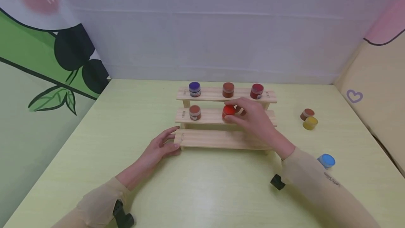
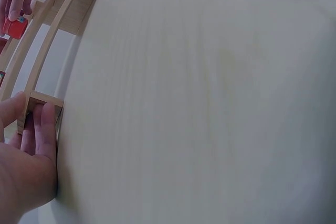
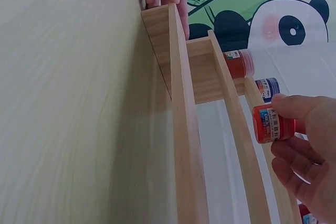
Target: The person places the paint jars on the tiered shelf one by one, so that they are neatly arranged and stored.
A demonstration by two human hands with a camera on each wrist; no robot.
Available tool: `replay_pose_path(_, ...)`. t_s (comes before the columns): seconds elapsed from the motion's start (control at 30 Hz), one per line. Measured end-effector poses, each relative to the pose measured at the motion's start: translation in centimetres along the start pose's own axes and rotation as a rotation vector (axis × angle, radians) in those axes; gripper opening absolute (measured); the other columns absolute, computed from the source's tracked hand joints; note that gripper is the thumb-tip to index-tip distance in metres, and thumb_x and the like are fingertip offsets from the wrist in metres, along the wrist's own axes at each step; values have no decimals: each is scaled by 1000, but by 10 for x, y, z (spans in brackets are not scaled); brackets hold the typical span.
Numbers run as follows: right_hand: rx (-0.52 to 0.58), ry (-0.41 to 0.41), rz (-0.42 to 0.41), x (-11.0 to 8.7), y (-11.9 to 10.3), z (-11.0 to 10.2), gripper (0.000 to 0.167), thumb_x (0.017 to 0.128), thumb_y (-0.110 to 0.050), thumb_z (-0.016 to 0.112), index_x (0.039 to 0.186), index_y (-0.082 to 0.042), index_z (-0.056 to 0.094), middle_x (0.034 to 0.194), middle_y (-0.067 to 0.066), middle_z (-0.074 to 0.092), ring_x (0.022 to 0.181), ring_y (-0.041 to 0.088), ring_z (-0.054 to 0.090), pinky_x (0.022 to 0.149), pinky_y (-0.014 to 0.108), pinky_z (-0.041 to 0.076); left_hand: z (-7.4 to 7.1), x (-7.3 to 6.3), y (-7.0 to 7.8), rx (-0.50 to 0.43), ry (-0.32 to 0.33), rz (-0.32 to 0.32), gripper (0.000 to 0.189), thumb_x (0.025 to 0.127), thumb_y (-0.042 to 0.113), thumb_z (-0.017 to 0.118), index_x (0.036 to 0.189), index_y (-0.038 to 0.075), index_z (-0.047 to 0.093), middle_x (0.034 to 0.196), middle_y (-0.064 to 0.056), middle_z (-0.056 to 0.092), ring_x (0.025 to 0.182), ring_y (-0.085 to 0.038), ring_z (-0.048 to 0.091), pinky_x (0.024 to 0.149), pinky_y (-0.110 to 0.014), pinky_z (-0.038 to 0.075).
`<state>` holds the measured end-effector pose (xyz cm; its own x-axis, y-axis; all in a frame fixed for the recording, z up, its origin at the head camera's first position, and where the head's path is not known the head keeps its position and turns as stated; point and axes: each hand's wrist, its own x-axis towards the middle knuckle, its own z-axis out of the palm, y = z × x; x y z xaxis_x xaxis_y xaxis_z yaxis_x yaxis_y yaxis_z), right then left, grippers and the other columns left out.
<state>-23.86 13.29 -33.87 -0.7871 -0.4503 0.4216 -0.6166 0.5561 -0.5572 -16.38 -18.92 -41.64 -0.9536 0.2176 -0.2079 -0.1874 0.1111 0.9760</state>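
A three-tier wooden rack (image 1: pixel 215 140) stands on the table. My right hand (image 1: pixel 254 119) pinches a bright red paint jar (image 1: pixel 228 111) between thumb and fingers at the middle tier; the right wrist view shows the jar's label with a barcode (image 3: pixel 274 124). My left hand (image 1: pixel 159 147) holds the left end of the lowest tier, thumb on the board and fingers (image 2: pixel 47 124) around its end support. Left of the red jar, a brown-red jar (image 1: pixel 194 113) sits on the middle tier. On the top tier stand a blue-purple jar (image 1: pixel 194 89), an orange-brown jar (image 1: pixel 228 90) and a dark red jar (image 1: pixel 256 91).
To the right of the rack, a brown jar (image 1: pixel 307 114) and a yellow jar (image 1: pixel 310 123) are close together on the table (image 1: pixel 202 192). Nearer, a light blue jar (image 1: pixel 327 160) is partly behind the right sleeve (image 1: pixel 316 178). A pale cloth backdrop (image 1: pixel 202 41) rises behind the table.
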Motion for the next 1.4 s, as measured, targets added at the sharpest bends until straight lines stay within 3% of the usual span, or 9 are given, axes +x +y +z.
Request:
replay_pose_path(0.97, -27, -64, 33, 2, 4, 8, 33, 88, -23, 75, 119, -15, 68, 107, -2, 69, 91, 13, 64, 83, 32, 59, -2, 3, -1, -11, -17, -18, 65, 98, 18, 62, 154, 19, 30, 147, -16, 41, 109, -11, 63, 99, -30, 56)
replay_pose_path(1.4, -58, -82, 42, 3, 6, 7, 36, 91, -19, 72, 126, -12, 67, 108, 4, 70, 90, 18, 64, 82, 34, 60, -2, 4, -2, -10, -20, -5, 66, 98, 17, 62, 155, 19, 29, 146, -16, 40, 110, -11, 62, 100, -29, 56)
